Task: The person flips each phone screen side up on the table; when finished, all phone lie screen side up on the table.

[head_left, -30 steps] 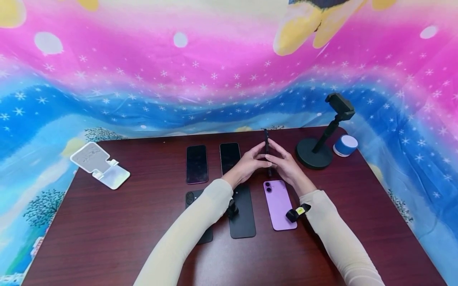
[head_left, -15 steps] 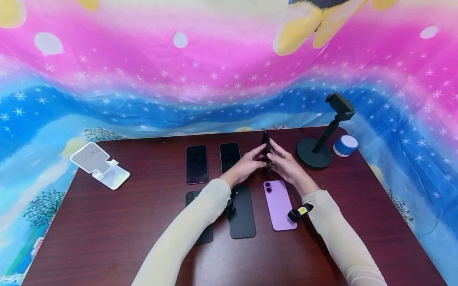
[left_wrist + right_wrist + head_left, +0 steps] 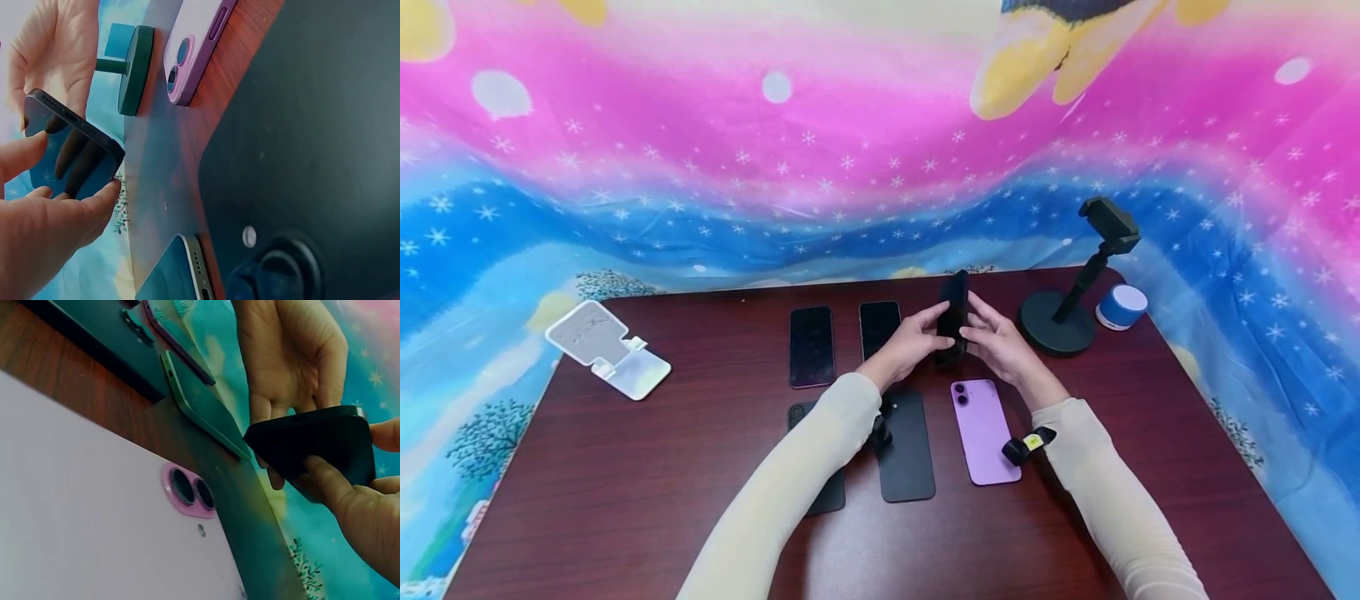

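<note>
Black phone (image 3: 956, 307), slab shape, rounded corners. Glossy screen (image 3: 87, 164) dark, reflecting fingers. Port and small holes along its bottom edge (image 3: 74, 119). Held steeply tilted above the tabletop (image 3: 700, 467), pinched between left hand (image 3: 908, 342) and right hand (image 3: 1003, 343), screen turned toward the left hand, back toward the right, bottom edge facing the person.

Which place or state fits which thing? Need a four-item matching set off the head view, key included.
Things:
1. purple phone
2. dark phone
3. white folding stand
4. blue-and-white cylinder

Places or states:
A. beside the black stand
B. lying flat, camera side up
C. near the left edge of the table
D. held up between the left hand and right hand

Pairs: 1-B, 2-D, 3-C, 4-A
</note>
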`<state>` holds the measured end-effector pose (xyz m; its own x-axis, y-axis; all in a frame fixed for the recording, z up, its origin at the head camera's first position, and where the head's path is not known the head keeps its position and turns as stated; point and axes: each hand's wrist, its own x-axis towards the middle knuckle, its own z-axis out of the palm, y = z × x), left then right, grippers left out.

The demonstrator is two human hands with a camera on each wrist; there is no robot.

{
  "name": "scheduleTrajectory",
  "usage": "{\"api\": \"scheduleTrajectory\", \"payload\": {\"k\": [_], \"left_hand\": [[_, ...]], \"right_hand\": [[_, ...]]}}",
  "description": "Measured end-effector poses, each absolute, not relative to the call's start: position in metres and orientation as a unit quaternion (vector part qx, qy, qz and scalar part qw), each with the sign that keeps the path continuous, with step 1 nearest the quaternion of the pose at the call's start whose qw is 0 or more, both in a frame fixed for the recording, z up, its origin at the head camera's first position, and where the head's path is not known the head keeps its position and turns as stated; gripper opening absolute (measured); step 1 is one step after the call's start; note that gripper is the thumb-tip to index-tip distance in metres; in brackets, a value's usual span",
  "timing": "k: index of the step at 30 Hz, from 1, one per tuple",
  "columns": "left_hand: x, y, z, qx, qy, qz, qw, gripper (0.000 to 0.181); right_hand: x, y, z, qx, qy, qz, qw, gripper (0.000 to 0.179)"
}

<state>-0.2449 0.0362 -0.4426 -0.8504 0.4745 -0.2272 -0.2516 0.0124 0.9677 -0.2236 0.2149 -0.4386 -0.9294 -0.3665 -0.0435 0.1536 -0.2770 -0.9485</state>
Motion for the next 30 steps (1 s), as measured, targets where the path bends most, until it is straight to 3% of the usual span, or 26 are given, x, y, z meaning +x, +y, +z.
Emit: {"api": "scheduleTrajectory", "payload": {"k": [9, 30], "left_hand": [[-0.246, 0.028, -0.443, 0.049, 0.681, 0.691, 0.237, 0.068], [-0.249, 0.021, -0.440, 0.027, 0.690, 0.684, 0.234, 0.065]], "right_hand": [[-0.224, 0.226, -0.434, -0.116, 0.576, -0.790, 0.173, 0.070], [-0.226, 0.232, -0.440, -0.088, 0.581, -0.789, 0.180, 0.069]]}}
